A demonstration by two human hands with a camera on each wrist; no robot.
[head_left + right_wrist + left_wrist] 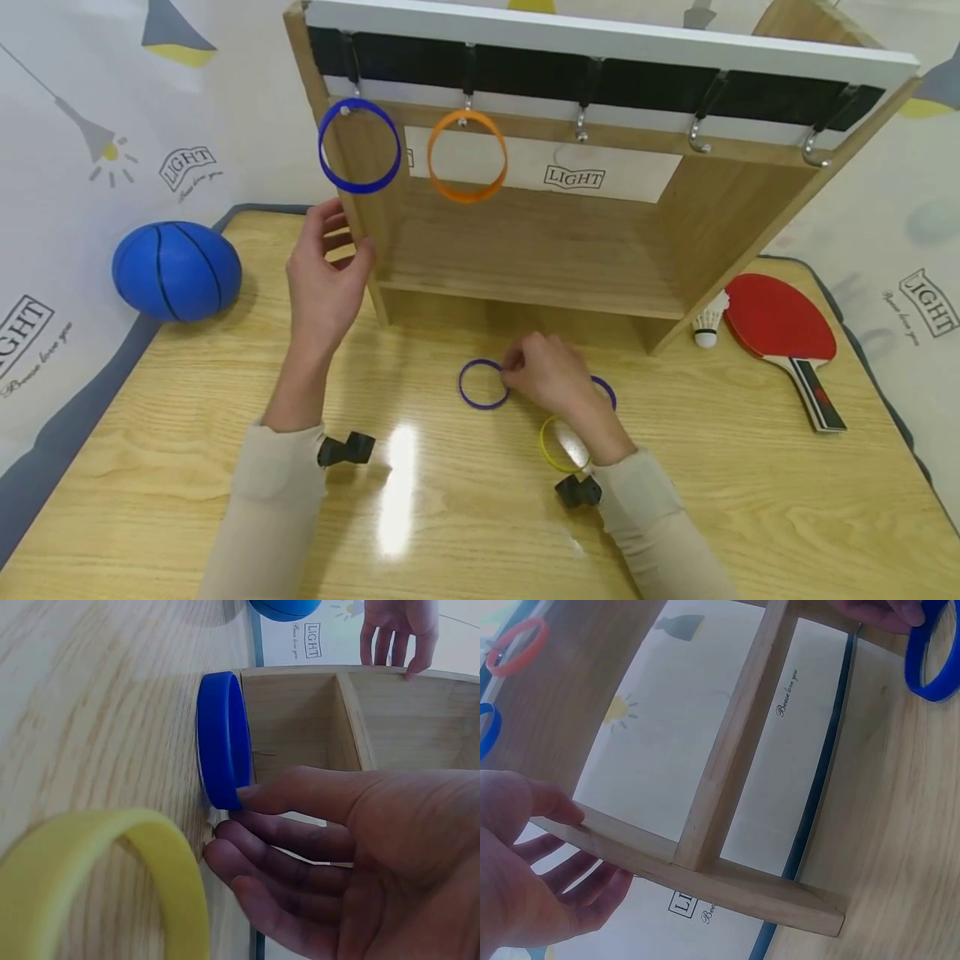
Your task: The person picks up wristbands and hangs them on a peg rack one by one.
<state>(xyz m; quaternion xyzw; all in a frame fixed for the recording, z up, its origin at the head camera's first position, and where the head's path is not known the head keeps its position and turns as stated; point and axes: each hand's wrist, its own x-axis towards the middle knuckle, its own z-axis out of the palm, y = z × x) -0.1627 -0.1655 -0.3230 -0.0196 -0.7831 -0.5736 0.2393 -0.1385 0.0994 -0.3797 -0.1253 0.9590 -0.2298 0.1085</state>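
Observation:
My left hand (330, 275) grips the left side panel of a wooden hook rack (532, 242), thumb on the front edge and fingers around the outer side. At the foot of the rack, my right hand (551, 375) pinches the edge of a blue wristband (216, 742) between thumb and index finger, close over the table. Partly covered by the right forearm, a yellow wristband (542, 446) and a second blue one (612, 393) lie on the table. Another blue band (363, 188) hangs from the leftmost hook, and an orange band (467, 197) from the hook beside it.
Three more metal hooks (581, 133) to the right carry nothing. A blue ball (176, 271) sits left of the rack. On the right lie a shuttlecock (707, 325) and a red table tennis paddle (783, 317). Printed cloth surrounds the table (465, 517).

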